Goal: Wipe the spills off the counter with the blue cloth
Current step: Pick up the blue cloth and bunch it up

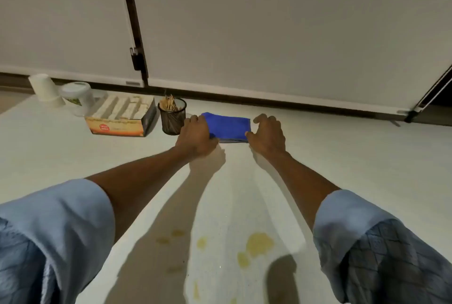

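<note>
Blue cloth (227, 126): folded, flat at the far side of the tabletop (342, 157), long axis left to right.
Left hand (197, 136): fingers curled over the cloth's left edge, touching it.
Right hand (267, 136): half-open at the right edge, thumb touching.
Spills (258, 242): yellow patches on the near side, well apart from the cloth, between the forearms.

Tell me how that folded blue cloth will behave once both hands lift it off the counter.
The blue cloth looks like soft pile folded in layers, so it will probably sag and start to unfold unless gripped firmly. It seems light: it lies flat and thin between the left hand and right hand. On the smooth counter it would likely slide easily.
</note>
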`<state>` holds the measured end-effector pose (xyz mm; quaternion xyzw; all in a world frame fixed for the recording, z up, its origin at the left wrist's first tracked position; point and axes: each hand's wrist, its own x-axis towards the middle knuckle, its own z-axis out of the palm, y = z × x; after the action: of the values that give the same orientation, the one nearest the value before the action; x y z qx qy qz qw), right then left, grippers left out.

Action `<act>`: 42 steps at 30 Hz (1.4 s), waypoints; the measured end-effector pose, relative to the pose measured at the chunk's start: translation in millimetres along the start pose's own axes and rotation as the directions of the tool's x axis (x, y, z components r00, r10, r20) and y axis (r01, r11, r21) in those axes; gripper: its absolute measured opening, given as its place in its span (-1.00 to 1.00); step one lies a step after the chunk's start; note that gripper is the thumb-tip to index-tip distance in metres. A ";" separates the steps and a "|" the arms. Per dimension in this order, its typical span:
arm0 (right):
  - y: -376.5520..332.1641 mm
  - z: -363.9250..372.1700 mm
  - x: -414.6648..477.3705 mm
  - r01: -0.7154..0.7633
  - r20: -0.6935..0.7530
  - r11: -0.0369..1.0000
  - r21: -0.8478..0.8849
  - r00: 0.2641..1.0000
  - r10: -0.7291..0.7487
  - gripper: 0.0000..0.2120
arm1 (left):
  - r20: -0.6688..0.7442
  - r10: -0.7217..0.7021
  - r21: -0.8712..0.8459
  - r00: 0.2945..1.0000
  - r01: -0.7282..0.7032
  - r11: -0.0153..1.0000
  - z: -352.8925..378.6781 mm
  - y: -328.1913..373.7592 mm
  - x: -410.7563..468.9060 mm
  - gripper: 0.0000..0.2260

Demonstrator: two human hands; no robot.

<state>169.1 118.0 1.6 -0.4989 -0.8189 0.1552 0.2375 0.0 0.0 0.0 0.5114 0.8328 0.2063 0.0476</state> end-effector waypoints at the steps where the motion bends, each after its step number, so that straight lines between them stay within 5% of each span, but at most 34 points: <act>1: -1.6 5.5 4.1 -0.020 0.024 1.000 0.010 1.000 0.019 -0.62 | 0.022 -0.043 -0.048 0.999 0.044 0.998 2.3 0.1 6.4 -0.47; 9: -7.5 40.2 28.4 -0.306 0.079 0.947 0.095 0.951 0.299 -0.65 | 0.145 -0.477 -0.511 0.867 0.478 0.714 12.1 -1.5 42.3 -0.60; 18: -10.6 63.3 41.3 -0.456 0.144 0.845 0.278 0.890 0.433 -0.71 | 0.168 -0.578 -0.489 0.799 0.576 0.654 18.6 -7.7 60.9 -0.64; 27: -12.6 40.9 39.2 -0.526 0.280 0.529 0.666 0.834 0.476 -0.73 | 0.389 -0.518 -0.696 0.762 0.611 0.377 -2.5 -8.4 39.6 -0.67; 30: -21.2 13.5 23.8 -0.491 0.314 0.441 0.751 0.854 0.416 -0.85 | 0.411 -0.494 -0.679 0.766 0.619 0.394 -8.5 -7.9 17.2 -0.71; 35: -38.5 -33.4 -21.0 -0.441 0.403 0.316 0.840 0.897 0.180 -0.76 | 0.411 -0.462 -0.640 0.786 0.610 0.467 -20.4 -9.6 -40.8 -0.79; 42: -70.5 -92.7 -93.6 -0.314 0.408 0.490 0.813 0.908 -0.097 -0.70 | 0.176 -0.441 -0.629 0.880 0.445 0.637 -64.7 -16.0 -117.5 -0.74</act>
<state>203.5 4.2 92.0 -0.3205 -0.6253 0.6578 0.2712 23.4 -127.8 37.1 0.2428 0.8067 0.4637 0.2743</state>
